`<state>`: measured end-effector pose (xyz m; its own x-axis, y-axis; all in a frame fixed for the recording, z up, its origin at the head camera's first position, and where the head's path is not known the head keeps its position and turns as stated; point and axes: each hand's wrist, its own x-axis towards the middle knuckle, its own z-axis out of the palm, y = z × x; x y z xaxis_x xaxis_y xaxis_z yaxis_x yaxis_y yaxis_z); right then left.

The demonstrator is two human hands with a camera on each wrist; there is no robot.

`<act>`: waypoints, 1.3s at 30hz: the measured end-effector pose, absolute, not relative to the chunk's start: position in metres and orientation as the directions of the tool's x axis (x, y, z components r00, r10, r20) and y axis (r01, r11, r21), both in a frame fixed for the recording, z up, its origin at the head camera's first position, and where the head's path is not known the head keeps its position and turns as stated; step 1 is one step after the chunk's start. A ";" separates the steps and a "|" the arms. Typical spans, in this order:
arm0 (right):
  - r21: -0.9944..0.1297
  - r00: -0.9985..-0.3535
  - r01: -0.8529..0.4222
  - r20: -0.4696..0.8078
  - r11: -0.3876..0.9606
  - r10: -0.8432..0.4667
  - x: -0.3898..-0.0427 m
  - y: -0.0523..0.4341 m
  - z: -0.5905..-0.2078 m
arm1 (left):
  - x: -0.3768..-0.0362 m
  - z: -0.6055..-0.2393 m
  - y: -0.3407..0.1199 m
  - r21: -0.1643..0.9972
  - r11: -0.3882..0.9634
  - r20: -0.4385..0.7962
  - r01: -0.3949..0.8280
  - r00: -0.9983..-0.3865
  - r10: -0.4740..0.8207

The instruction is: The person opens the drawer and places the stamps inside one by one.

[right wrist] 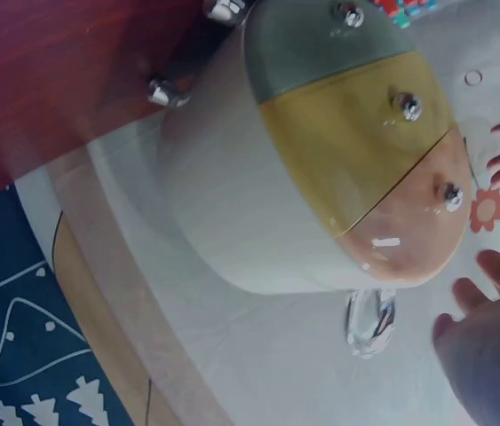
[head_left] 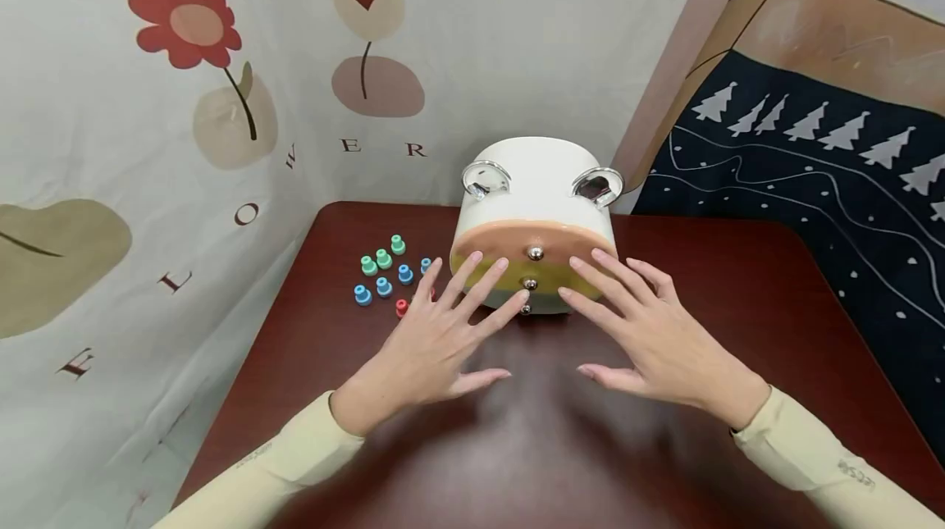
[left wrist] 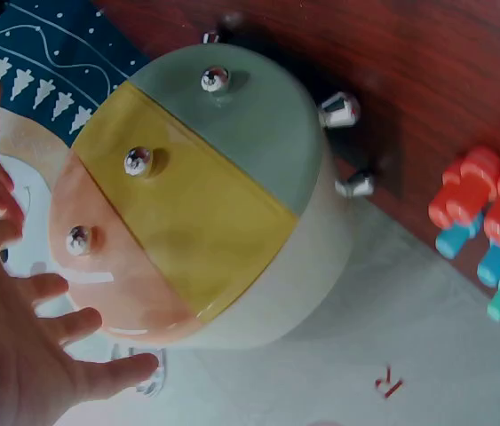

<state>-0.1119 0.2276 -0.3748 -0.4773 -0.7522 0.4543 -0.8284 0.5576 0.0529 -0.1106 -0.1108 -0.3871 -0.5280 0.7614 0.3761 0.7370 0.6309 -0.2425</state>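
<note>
From the head camera, your white round container with a three-band face of pink, yellow and grey-green (head_left: 533, 221) lies on its side near the far edge of the dark red worktop (head_left: 746, 299), its banded face turned toward you. Three small metal knobs (head_left: 535, 253) run in a line down that face, and two silver loop handles (head_left: 486, 178) show on the container's upper side. Your left hand (head_left: 435, 336) is in front of the container on its left, fingers straight and spread, the fingertips over the lower left of the face; whether they touch it you cannot tell. Your right hand (head_left: 650, 332) mirrors it on the container's right, grip spread flat and holding nothing. Left of the container sits a cluster of small green, blue and red plastic pegs (head_left: 384, 275) on the worktop.

From the left wrist camera, the container (left wrist: 223, 200) fills the middle, and your left hand (left wrist: 19, 355) lies beside its pink band with fingers spread, closing on nothing. The pegs (left wrist: 489, 231) lie on the container's other side.

From the right wrist camera, the container (right wrist: 338, 169) lies across the frame, with your right hand (right wrist: 489, 346) just beside the pink band and a silver handle (right wrist: 369, 319), fingers apart.
</note>
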 end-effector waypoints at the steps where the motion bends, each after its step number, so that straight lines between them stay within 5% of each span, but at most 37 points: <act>1: 0.042 -0.457 -0.839 0.485 0.542 -0.745 -0.114 0.227 -0.373 | -0.111 -0.389 -0.110 -0.222 0.633 0.396 0.742 -0.524 0.754; 5: -0.016 -0.388 -0.882 0.593 0.471 -0.706 -0.124 0.227 -0.367 | -0.113 -0.395 -0.104 -0.148 0.636 0.503 0.758 -0.496 0.708; 9: -0.112 -0.402 -0.892 0.637 0.437 -0.657 -0.138 0.228 -0.361 | -0.119 -0.403 -0.098 -0.027 0.625 0.614 0.780 -0.481 0.626; 21: -0.212 -0.533 -0.814 0.640 0.540 -0.554 -0.183 0.230 -0.358 | -0.147 -0.427 -0.067 0.487 0.518 0.679 0.703 -0.678 0.282; 30: -0.326 -0.608 -0.766 0.649 0.555 -0.458 -0.202 0.229 -0.358 | -0.162 -0.422 -0.042 0.532 0.411 0.737 0.741 -0.644 0.207; 39: -0.403 -0.627 -0.767 0.637 0.498 -0.450 -0.221 0.225 -0.356 | -0.165 -0.418 -0.023 0.515 0.460 0.781 0.724 -0.617 0.096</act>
